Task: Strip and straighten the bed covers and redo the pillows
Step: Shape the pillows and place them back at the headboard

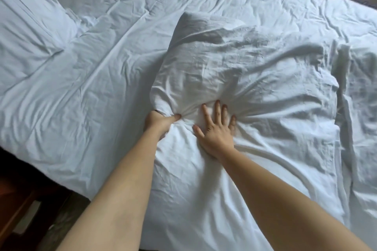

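A white pillow in a wrinkled white pillowcase lies on the bed in the middle of the view. My left hand grips a bunch of the pillowcase fabric at the pillow's near left corner. My right hand presses flat on the pillow's near edge with its fingers spread. Loose white pillowcase cloth trails from the pillow toward me between my forearms. A rumpled white sheet covers the mattress.
A second white pillow lies at the far left of the bed. Bunched white covers lie at the right. Dark wooden furniture stands beside the bed at the lower left.
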{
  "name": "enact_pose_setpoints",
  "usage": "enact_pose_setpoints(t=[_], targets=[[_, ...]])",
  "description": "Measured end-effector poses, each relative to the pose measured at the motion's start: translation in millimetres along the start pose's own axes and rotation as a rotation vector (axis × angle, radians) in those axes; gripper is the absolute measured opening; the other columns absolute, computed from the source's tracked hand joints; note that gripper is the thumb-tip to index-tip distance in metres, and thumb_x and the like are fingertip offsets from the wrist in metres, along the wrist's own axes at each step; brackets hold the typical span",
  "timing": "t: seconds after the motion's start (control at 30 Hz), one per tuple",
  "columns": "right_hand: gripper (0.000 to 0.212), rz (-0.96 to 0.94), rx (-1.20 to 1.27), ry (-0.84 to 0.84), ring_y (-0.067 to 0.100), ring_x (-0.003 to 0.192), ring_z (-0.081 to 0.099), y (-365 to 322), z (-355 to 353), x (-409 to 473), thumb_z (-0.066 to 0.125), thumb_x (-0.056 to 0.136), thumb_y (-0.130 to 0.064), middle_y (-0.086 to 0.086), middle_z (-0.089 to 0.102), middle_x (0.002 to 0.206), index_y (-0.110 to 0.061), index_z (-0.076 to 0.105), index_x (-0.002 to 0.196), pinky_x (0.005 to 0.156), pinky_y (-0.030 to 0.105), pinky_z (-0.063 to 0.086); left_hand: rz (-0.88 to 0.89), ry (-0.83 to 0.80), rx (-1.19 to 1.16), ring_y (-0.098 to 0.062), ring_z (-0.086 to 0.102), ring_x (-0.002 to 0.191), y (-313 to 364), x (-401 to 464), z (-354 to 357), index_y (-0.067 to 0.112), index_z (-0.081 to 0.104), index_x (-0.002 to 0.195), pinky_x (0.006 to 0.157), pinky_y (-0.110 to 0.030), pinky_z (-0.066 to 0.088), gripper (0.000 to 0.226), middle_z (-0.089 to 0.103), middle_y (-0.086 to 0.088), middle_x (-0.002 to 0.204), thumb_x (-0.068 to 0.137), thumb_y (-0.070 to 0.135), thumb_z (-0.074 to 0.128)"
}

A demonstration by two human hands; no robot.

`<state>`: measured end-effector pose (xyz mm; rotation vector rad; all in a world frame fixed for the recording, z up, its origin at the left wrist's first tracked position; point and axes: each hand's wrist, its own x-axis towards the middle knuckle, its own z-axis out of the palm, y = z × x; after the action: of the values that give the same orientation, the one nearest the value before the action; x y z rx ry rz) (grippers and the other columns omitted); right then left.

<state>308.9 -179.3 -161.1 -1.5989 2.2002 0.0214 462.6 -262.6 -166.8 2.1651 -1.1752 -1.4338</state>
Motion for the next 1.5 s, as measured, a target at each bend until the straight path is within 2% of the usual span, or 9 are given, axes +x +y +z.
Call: enact_pose_setpoints(t=[0.2,0.33,0.43,0.57,0.7,0.8,1.0,1.23,1.5], targets=[[0.071,-0.001,0.172,-0.078,0.025,0.148,-0.003,20.5,-72.8,-28.2,0.038,0.093,-0.057,0.000,-0.010,0.161,-0.043,-0.001,0.150,0.116,0.054,0.009,0.182,0.107,0.136,-0.030,0.069,0.084,58.3,-83.9,-0.9,0.007,0.062,0.083,0.077,-0.038,0.057,0.045,0.071,-0.014,0.094,0.065,0.045,0.078],[0.069,-0.008,0.256,-0.058,0.025,0.148,0.004,53.6,-129.2,-63.0,0.037,0.094,-0.058,0.001,-0.004,0.162,-0.043,0.000,0.151,0.115,0.048,0.013,0.309,0.129,0.213,-0.023,0.066,0.067,104.2,-160.8,5.5,0.009,0.060,0.076,0.070,-0.031,0.055,0.033,0.067,-0.005,0.073,0.075,0.039,0.073],[0.071,-0.010,0.314,-0.036,0.025,0.148,0.010,88.5,-161.5,-84.7,0.035,0.093,-0.061,0.000,0.000,0.162,-0.042,-0.001,0.151,0.115,0.050,0.014,0.410,0.160,0.291,-0.023,0.064,0.074,136.4,-221.5,19.0,0.013,0.058,0.084,0.070,-0.026,0.047,0.024,0.060,0.001,0.064,0.080,0.034,0.069],[0.070,-0.069,0.571,0.017,0.024,0.146,0.019,141.9,-203.9,-125.0,0.040,0.095,-0.052,0.004,0.013,0.160,-0.030,0.007,0.153,0.117,0.042,0.019,0.525,0.226,0.408,-0.032,0.064,0.103,166.8,-304.3,55.7,0.008,0.063,0.107,0.084,-0.034,0.050,0.041,0.067,-0.014,0.111,0.080,0.038,0.067],[0.064,-0.097,0.818,0.046,0.025,0.124,0.047,197.6,-236.6,-166.3,0.044,0.098,-0.041,0.013,0.038,0.149,-0.019,0.017,0.152,0.102,0.033,0.038,0.599,0.163,0.490,-0.031,0.063,0.099,188.3,-386.8,102.7,0.012,0.061,0.093,0.078,-0.032,0.048,0.026,0.067,-0.012,0.107,0.080,0.035,0.064],[0.057,-0.078,0.882,0.043,0.028,0.131,0.042,237.1,-248.6,-188.9,0.040,0.101,-0.035,0.012,0.038,0.148,-0.013,0.022,0.150,0.103,0.031,0.034,0.619,0.082,0.484,-0.028,0.063,0.090,192.6,-426.0,135.7,0.017,0.050,0.072,0.073,-0.029,0.046,0.019,0.064,-0.010,0.095,0.079,0.028,0.064],[0.046,-0.042,0.935,0.058,0.028,0.125,0.047,288.1,-248.0,-211.2,0.041,0.099,-0.026,0.013,0.048,0.140,-0.012,0.036,0.143,0.105,0.033,0.035,0.689,-0.028,0.406,-0.022,0.057,0.091,190.2,-450.5,183.1,0.019,0.044,0.067,0.085,-0.030,0.047,0.025,0.056,-0.007,0.092,0.082,0.012,0.063],[0.054,0.003,0.846,0.061,0.032,0.139,0.032,335.7,-251.5,-223.6,0.030,0.104,-0.019,0.013,0.025,0.156,-0.013,0.010,0.154,0.109,0.028,0.023,0.777,-0.061,0.379,-0.023,0.056,0.095,214.5,-481.8,222.4,0.012,0.053,0.087,0.080,-0.025,0.042,0.009,0.057,-0.007,0.096,0.081,0.011,0.060],[0.060,-0.048,1.020,-0.025,0.025,0.137,0.037,427.4,-249.8,-220.1,0.038,0.096,-0.046,0.001,0.034,0.152,-0.031,0.020,0.151,0.112,0.044,0.033,0.818,-0.053,0.536,-0.021,0.056,0.083,235.7,-542.9,304.8,0.007,0.055,0.086,0.068,-0.024,0.042,0.012,0.054,-0.006,0.084,0.077,0.010,0.062]])
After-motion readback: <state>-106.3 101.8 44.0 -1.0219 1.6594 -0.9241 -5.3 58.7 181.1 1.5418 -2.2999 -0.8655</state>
